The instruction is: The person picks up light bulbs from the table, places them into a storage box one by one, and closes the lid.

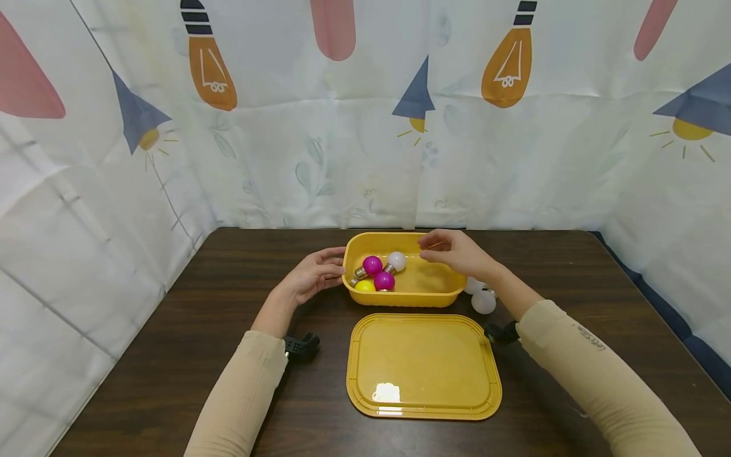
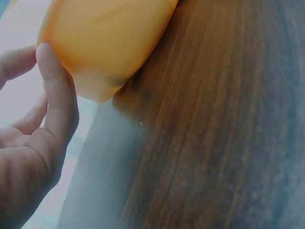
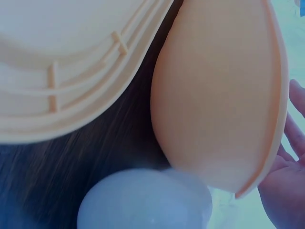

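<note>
- Two bare hands were at the yellow box (image 1: 405,299) in the head view. The box stood upright on the dark table (image 1: 240,273), just behind the yellow lid (image 1: 425,358).
- In the same view, the left hand (image 1: 314,274) had its fingers rather straight and touched the box's left end. The right hand (image 1: 454,251) was above the right part of the box, its fingers loosely bent, with a gap before the thumb; I saw nothing in it.
- Also there, two magenta bulbs (image 1: 372,265), one white bulb (image 1: 396,261) and one yellow bulb (image 1: 364,286) lay in the left part of the box. The loose white bulbs (image 1: 483,302) were outside, near its right end.
- I judged the bulbs light, stiff and somewhat slippery, the round part perhaps fragile; the metal base seemed the safer place to hold.
- In the left wrist view, fingertips met the box near its rim. Its wall looked thin, light and slightly flexible, so a gentle hold on the rim should steady it.
- In the right wrist view, a loose white bulb appeared, blurred, close to the box's outer wall. The right hand was only partly visible beyond the rim.
</note>
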{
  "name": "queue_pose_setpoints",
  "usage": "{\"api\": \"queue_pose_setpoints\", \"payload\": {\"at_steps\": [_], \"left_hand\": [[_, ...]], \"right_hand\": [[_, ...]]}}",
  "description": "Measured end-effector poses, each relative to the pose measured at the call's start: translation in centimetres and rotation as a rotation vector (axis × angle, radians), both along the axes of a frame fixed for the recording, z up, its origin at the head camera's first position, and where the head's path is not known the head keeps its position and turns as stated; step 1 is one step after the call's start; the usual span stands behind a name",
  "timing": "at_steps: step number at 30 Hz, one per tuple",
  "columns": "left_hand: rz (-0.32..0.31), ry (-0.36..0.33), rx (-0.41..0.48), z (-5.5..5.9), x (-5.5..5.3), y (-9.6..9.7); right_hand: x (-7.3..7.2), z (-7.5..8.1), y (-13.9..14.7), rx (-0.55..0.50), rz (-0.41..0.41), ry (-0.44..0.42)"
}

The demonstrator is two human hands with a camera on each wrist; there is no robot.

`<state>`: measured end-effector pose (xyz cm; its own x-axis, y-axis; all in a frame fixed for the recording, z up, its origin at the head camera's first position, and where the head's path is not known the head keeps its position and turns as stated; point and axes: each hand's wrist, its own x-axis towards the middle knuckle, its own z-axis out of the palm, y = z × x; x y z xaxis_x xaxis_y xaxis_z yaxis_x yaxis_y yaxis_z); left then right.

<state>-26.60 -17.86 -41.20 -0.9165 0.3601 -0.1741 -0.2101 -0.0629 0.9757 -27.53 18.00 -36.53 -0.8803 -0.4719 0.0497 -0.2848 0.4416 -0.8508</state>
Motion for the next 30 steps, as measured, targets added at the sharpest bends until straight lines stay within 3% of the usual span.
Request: {"api": "queue_pose_setpoints", "payload": {"at_steps": [15,30], "left_hand": [[0.003,-0.010,0.001,0.0,0.0,0.0],[-0.001,-0.002,-0.009,-0.1,-0.2,0.0]], "right_hand": [[0.3,-0.3,2.7,-0.007,-0.049,0.014],[0.9,-0.3,4.5,-0.120,-0.078,-0.031]]}}
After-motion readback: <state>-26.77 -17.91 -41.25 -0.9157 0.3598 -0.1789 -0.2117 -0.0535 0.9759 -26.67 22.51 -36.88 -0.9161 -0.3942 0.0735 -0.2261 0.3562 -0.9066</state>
